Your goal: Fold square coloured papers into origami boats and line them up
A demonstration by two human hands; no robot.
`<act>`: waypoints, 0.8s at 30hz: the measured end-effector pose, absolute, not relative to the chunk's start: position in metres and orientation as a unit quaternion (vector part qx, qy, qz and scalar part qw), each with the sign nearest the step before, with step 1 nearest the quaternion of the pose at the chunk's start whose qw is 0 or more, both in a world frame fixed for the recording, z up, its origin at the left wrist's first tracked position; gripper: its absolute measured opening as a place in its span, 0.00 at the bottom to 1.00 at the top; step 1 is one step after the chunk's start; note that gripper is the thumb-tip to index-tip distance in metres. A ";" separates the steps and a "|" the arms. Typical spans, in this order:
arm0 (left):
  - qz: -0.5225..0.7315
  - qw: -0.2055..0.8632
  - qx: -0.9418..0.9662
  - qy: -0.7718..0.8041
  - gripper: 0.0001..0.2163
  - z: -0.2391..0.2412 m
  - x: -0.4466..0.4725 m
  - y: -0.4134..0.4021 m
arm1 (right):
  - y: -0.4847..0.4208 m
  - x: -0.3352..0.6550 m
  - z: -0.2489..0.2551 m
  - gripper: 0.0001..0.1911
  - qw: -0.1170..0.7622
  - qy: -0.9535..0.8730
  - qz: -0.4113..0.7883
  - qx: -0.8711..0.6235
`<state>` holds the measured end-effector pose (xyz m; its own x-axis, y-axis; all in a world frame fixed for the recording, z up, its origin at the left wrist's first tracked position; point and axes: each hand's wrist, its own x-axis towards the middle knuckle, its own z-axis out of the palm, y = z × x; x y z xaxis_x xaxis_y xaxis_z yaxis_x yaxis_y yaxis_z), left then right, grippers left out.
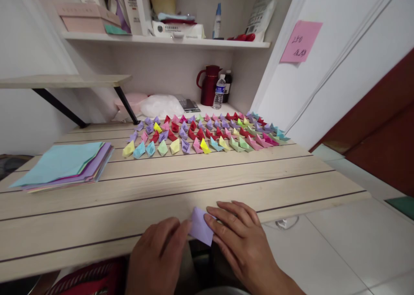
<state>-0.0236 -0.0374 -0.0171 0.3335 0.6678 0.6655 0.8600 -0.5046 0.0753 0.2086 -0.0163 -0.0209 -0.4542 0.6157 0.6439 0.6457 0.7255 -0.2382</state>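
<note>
A small folded piece of light purple paper (201, 227) lies at the front edge of the wooden table, a pointed corner facing away from me. My left hand (158, 252) has its fingers curled, with the fingertips closed at the paper's left edge. On the other side, my right hand (241, 234) holds the paper's right part, index finger on top and thumb low by the lower corner. The other right fingers stretch out over the tabletop. Beyond my hands stand several rows of small folded paper boats (186, 145) in many colours.
A stack of coloured paper sheets (64, 163) lies at the left of the slatted table (136, 200). Behind the boats are a plastic bag (161, 106), a red thermos jug (210, 86) and a water bottle (219, 92). A raised board (64, 81) stands at the back left.
</note>
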 end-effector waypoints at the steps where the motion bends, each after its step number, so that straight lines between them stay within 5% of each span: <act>1: -0.319 0.181 -0.818 -0.444 0.16 -0.021 -0.029 -0.042 | -0.016 0.209 -0.022 0.16 0.361 -0.856 -0.023 -0.369; 6: -0.295 0.237 -0.811 -0.446 0.17 -0.037 -0.019 -0.047 | -0.015 0.213 -0.028 0.19 0.332 -0.871 -0.037 -0.361; 18: -0.374 0.136 -0.774 -0.492 0.18 -0.036 -0.003 -0.046 | -0.017 0.212 -0.021 0.10 0.354 -0.855 0.037 -0.379; 24: -0.392 0.146 -0.760 -0.498 0.07 -0.034 0.003 -0.044 | -0.017 0.206 -0.013 0.06 0.378 -0.829 0.078 -0.404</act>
<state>0.0034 -0.0436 -0.0337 0.1982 0.6416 0.7410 0.8709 -0.4621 0.1672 0.2060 -0.0174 -0.0125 -0.3875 0.7291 0.5641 0.6112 0.6613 -0.4349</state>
